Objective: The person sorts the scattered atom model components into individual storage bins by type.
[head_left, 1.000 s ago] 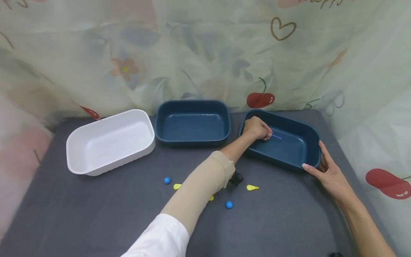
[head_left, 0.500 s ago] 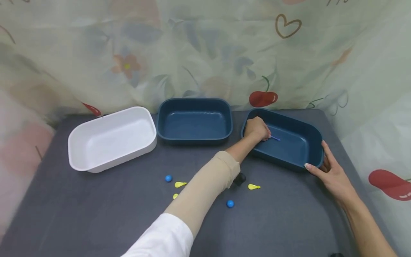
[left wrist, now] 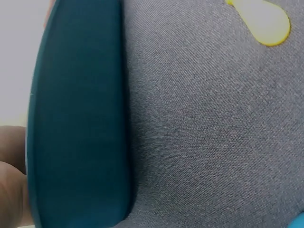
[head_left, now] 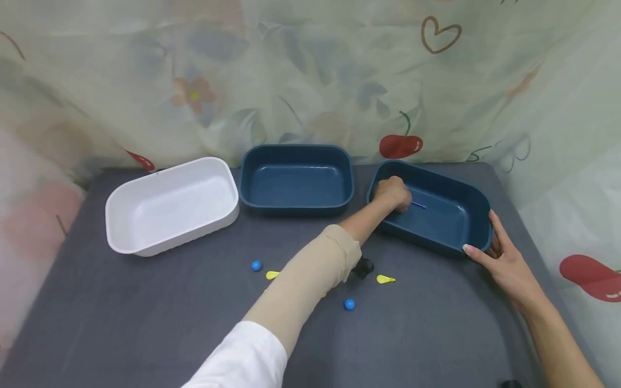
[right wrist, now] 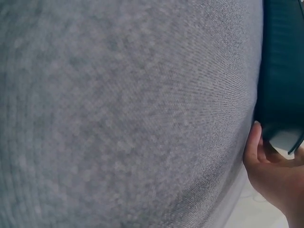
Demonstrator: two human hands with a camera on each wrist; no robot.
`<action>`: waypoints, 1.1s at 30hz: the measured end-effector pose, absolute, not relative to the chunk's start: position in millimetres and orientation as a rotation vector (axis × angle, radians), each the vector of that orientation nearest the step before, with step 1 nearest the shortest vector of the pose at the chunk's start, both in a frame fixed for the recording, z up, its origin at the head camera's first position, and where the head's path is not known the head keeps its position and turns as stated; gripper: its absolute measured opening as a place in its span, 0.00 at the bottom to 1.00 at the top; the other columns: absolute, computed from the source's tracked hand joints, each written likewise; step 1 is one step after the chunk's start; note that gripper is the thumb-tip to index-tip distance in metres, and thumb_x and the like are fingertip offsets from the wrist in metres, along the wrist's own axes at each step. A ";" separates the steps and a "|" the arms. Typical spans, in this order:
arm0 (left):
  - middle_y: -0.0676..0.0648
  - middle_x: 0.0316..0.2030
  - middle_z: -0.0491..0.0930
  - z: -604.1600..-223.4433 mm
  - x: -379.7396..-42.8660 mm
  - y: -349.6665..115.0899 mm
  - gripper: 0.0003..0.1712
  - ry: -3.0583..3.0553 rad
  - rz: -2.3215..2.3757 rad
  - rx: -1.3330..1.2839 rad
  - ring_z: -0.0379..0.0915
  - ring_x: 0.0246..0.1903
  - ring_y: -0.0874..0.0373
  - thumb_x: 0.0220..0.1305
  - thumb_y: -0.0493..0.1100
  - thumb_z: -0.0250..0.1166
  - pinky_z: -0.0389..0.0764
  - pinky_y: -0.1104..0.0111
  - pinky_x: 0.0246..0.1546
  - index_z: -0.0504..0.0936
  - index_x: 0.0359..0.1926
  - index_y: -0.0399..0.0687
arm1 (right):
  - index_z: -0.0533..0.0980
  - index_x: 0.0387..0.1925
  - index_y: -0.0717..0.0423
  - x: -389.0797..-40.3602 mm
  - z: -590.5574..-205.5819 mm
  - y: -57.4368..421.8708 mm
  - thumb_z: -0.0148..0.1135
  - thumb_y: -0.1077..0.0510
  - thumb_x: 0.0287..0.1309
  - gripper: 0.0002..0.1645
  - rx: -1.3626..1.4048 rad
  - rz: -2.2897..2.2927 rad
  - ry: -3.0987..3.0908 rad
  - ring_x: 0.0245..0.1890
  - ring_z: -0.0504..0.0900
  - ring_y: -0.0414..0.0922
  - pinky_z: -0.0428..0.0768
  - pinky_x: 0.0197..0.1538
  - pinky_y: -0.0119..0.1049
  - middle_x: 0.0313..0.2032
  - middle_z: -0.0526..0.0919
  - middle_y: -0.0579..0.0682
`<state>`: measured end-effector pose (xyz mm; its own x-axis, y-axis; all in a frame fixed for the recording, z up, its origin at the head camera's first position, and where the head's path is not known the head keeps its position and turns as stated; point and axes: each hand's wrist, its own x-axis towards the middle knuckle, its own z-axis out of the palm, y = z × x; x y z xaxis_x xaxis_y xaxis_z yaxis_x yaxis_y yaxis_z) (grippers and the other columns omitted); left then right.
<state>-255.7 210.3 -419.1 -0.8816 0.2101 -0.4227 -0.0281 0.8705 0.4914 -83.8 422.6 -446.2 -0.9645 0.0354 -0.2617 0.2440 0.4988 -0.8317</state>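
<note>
L grip [head_left: 394, 193] holds purple stick [head_left: 419, 205]; pts R; axis ~lengthwise, R tray [head_left: 443, 221]

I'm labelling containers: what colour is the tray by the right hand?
The tray touched by the right hand is dark blue, clearest in the head view.
</note>
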 end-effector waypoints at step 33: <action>0.60 0.44 0.84 -380.9 -224.3 142.5 0.13 2.302 1.209 0.973 0.77 0.40 0.69 0.72 0.44 0.62 0.75 0.78 0.37 0.85 0.54 0.54 | 0.43 0.79 0.42 -88.6 -437.5 427.6 0.60 0.46 0.67 0.50 0.264 -1.138 3.042 0.75 0.45 0.65 0.46 0.67 0.71 0.77 0.45 0.60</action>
